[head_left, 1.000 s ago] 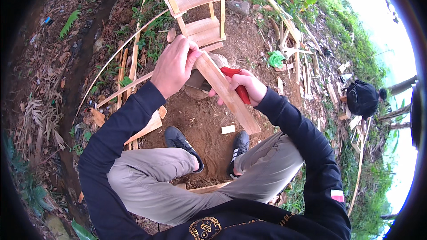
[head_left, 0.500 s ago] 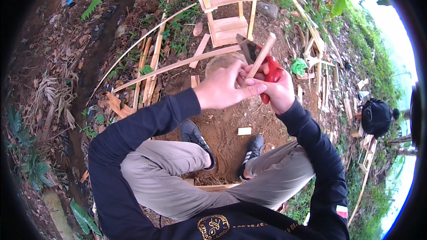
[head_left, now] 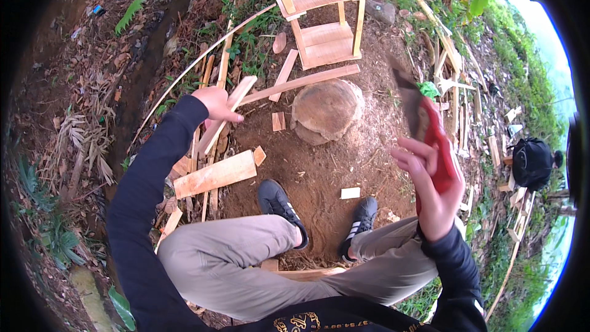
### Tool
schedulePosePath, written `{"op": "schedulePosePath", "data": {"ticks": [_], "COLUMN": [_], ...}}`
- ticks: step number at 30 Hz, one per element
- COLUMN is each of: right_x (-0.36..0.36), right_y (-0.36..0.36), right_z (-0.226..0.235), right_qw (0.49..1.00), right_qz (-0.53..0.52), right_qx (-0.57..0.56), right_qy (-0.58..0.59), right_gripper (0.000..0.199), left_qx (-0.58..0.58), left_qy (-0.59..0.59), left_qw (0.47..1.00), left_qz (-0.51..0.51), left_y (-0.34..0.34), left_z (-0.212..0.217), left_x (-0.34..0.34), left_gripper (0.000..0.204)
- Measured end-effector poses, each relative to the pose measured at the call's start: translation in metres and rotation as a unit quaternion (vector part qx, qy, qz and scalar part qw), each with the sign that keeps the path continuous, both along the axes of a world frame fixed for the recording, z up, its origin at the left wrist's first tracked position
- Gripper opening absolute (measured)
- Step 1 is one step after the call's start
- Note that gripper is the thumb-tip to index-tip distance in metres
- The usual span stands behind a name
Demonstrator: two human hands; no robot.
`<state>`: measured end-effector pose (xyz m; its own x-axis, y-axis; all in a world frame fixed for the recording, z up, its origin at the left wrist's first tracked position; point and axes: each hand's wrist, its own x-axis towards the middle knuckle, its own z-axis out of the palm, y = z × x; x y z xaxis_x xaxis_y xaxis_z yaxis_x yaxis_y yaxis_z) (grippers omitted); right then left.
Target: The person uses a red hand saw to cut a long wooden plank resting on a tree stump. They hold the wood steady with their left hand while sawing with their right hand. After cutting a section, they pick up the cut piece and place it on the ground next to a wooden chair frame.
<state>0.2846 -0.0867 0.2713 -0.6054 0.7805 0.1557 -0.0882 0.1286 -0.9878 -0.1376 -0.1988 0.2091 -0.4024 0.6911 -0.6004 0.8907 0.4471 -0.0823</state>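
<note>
Our left hand closes around a flat pale wood slat — out to our left; our right hand grips a red-handled, dark-bladed chopper — a rough round stump sits between them.

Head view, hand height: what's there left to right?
Left hand gripping a wooden slat → small wood offcut → round stump block → red-handled blade in the right hand → black backpack.
</note>
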Motion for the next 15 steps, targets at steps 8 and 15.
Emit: {"op": "schedulePosePath", "data": {"ticks": [8, 15], "right_x": [0.005, 0.004], "right_y": [0.01, 0.026], "right_z": [-0.013, -0.034], "right_qw": [0.988, 0.983], "right_qz": [-0.063, -0.062], "right_qx": [0.127, 0.096], "right_qy": [-0.069, -0.147], "right_gripper": [0.017, 0.037], "left_qx": [0.265, 0.297], "left_qy": [0.142, 0.062], "left_qw": [0.952, 0.93], "left_qz": [0.054, 0.208], "left_y": [0.121, 0.183], "left_z": [-0.142, -0.254], "left_x": [-0.092, -0.092], "left_gripper": [0.054, 0.064]}}
